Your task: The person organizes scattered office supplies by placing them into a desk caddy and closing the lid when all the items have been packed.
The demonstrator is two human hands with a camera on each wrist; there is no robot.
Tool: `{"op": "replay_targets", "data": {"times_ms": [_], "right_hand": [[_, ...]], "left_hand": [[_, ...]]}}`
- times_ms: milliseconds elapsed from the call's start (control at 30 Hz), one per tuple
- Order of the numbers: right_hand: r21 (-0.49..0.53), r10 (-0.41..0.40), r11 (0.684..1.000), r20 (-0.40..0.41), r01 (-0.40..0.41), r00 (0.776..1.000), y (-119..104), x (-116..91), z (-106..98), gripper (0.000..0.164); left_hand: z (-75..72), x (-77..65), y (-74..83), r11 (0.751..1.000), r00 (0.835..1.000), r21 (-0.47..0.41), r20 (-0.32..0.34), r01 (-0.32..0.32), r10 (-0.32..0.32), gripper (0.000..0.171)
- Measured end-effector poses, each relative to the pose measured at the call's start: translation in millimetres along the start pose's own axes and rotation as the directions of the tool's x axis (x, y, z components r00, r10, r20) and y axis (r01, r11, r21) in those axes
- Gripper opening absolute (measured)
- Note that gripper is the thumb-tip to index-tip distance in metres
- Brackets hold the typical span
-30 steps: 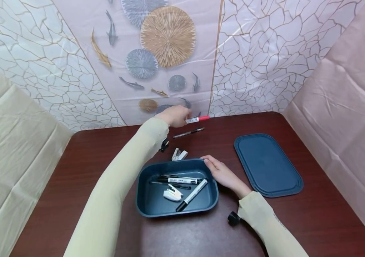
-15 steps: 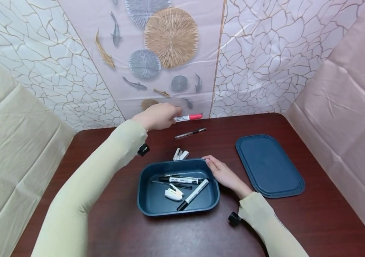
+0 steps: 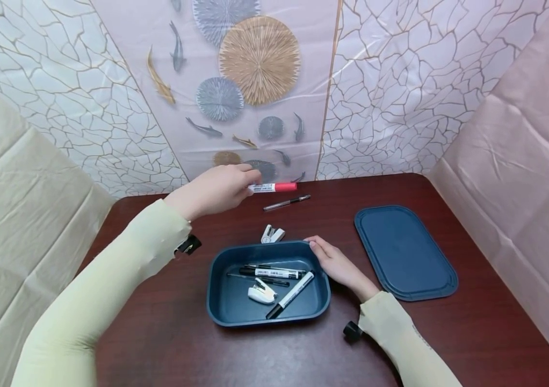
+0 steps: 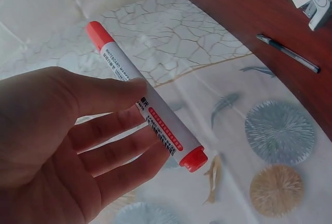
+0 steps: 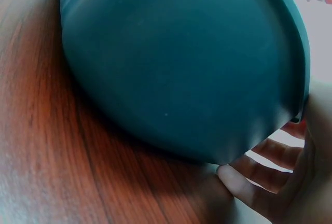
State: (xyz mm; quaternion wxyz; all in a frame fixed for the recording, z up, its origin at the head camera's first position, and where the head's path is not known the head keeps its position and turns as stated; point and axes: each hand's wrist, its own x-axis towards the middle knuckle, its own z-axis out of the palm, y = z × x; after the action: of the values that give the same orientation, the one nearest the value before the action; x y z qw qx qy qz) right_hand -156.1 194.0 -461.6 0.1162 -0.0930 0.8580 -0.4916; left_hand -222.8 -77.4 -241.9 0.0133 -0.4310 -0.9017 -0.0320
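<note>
My left hand [image 3: 214, 188] pinches a red-capped whiteboard marker [image 3: 274, 187] between thumb and fingers, above the far part of the table. In the left wrist view the marker [image 4: 161, 115] slants across the fingers, its label showing. With my right hand [image 3: 334, 263] I grip the far right corner of a dark blue box [image 3: 213, 301]; in the right wrist view the fingers [image 5: 249, 185] curl against the box's outer wall [image 5: 181, 68]. Inside the box lie black-capped markers [image 3: 290, 294], black pens and a small white stapler [image 3: 261, 293].
A clear-barrelled black pen [image 3: 286, 202] lies on the table beyond the box. Just behind the box's far rim sits another small white stapler [image 3: 272, 234]. The flat blue lid [image 3: 406, 252] rests to the right. Patterned cloth [image 3: 376, 107] walls the table's far edge.
Holding the red marker, my left hand has moved to the left and, over the last half second, slightly lower in view. The right hand keeps its grip on the box.
</note>
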Motion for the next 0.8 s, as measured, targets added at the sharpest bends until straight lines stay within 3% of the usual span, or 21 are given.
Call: {"op": "replay_targets", "data": {"times_ms": [333,567,800], "right_hand": [[-0.005,-0.011,1.000,-0.008,0.011,1.000,-3,-1,-1,0.039],[-0.008,-0.004,1.000,-0.009,0.004,1.000,-3,-2,0,0.040],[-0.009,-0.007,1.000,-0.009,0.007,1.000,-2,-1,0,0.041]], "left_hand": [[-1.9,-30.5,4.4,1.000,0.997,-0.014,-0.078,0.020,-0.021,0.022],[6.8,-50.3,7.4,0.998,0.981,-0.057,-0.193,-0.030,0.019,0.024],[19.2,-63.7,13.2,0.997,0.977,-0.050,-0.211,-0.057,0.045,0.025]]}}
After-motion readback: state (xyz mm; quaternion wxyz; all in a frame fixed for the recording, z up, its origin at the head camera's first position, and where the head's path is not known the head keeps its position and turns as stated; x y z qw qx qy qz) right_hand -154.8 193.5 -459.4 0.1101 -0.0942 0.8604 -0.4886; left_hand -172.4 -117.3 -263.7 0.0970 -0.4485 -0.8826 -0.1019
